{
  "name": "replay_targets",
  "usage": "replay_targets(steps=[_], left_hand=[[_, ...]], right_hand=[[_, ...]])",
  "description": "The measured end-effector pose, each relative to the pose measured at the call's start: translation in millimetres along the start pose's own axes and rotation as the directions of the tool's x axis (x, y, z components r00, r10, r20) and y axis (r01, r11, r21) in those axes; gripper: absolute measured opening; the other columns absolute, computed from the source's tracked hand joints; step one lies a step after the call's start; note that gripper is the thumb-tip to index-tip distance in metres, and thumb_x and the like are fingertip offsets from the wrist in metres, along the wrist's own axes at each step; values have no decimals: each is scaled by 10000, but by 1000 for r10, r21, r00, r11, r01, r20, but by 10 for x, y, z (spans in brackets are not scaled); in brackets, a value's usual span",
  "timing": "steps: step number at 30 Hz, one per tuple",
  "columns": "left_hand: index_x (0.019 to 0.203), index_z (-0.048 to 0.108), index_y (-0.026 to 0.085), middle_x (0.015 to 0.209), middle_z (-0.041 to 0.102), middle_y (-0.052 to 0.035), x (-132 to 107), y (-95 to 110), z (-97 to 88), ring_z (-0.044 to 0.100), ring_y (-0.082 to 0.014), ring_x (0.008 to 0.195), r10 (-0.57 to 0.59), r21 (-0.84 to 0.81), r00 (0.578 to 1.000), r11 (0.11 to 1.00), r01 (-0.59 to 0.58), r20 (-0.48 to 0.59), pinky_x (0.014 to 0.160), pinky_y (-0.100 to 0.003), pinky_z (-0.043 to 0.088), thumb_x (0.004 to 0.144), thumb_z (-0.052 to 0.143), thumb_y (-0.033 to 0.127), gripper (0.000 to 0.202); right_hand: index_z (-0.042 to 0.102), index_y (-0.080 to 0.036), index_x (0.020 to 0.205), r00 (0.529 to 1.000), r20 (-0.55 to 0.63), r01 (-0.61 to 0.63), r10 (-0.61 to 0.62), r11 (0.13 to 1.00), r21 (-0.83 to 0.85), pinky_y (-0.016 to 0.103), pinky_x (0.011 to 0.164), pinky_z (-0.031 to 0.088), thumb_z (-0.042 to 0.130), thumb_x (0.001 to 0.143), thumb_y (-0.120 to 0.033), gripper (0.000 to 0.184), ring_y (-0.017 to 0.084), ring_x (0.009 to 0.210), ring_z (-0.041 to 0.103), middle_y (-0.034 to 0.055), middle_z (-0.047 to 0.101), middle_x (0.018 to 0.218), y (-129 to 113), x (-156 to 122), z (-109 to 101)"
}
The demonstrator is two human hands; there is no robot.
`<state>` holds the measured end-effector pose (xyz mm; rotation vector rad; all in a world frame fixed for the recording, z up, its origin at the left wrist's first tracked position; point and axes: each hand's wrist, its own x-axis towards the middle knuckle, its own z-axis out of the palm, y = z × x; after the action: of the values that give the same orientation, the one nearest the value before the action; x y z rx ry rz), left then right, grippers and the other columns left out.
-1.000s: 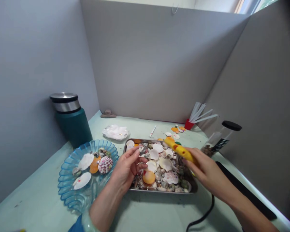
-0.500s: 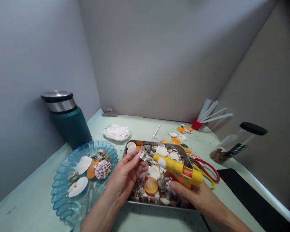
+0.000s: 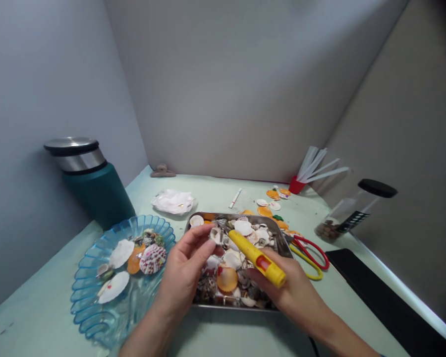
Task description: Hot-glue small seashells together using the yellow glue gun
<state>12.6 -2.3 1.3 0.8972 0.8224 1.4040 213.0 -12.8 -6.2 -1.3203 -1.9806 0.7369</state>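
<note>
My left hand (image 3: 186, 270) hovers over the left part of a metal tray (image 3: 282, 243) filled with several seashells, its fingertips pinched on a small pale shell (image 3: 216, 235). My right hand (image 3: 288, 292) grips a yellow glue gun (image 3: 256, 257) with a red band, held above the tray. The gun's nozzle points up and left, close to the pinched shell. An orange shell (image 3: 226, 278) lies in the tray between my hands.
A blue glass dish (image 3: 96, 307) with a few shells sits at the left, a teal flask (image 3: 91, 186) behind it. Red and yellow scissors (image 3: 308, 250), a jar (image 3: 351, 213), a red cup of glue sticks (image 3: 308, 173) and a crumpled tissue (image 3: 173, 201) lie around.
My right hand has brought the glue gun from the tray's right side over its middle, turning the nozzle toward the shell in my left hand. The view has tilted down.
</note>
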Motion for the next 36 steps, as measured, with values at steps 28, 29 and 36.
replay_targets(steps=[28, 29, 36], left_hand=[[1018, 675, 126, 847, 638, -30, 78, 12, -10, 579, -75, 621, -254, -296, 967, 924, 241, -6, 643, -203, 513, 746, 675, 147, 272], [1010, 678, 125, 870, 644, -34, 79, 9, -9, 584, -76, 626, -253, -292, 967, 926, 238, -15, 651, -205, 514, 735, 686, 144, 276], [951, 699, 130, 905, 666, -39, 75, -22, -24, 598, -87, 634, -237, -274, 971, 937, 218, -38, 667, -222, 520, 678, 740, 141, 276]], right_hand=[[538, -194, 819, 983, 43, 172, -178, 978, 117, 216, 537, 350, 542, 851, -244, 60, 112, 574, 453, -26, 532, 681, -38, -32, -42], [538, -192, 821, 982, 46, 176, -183, 977, 117, 219, 544, 353, 542, 849, -241, 57, 113, 581, 456, -23, 536, 690, -31, -31, -42], [513, -190, 777, 982, 77, 165, -170, 984, 71, 222, 528, 349, 516, 884, -293, 149, 111, 572, 436, -18, 527, 681, 16, -32, -47]])
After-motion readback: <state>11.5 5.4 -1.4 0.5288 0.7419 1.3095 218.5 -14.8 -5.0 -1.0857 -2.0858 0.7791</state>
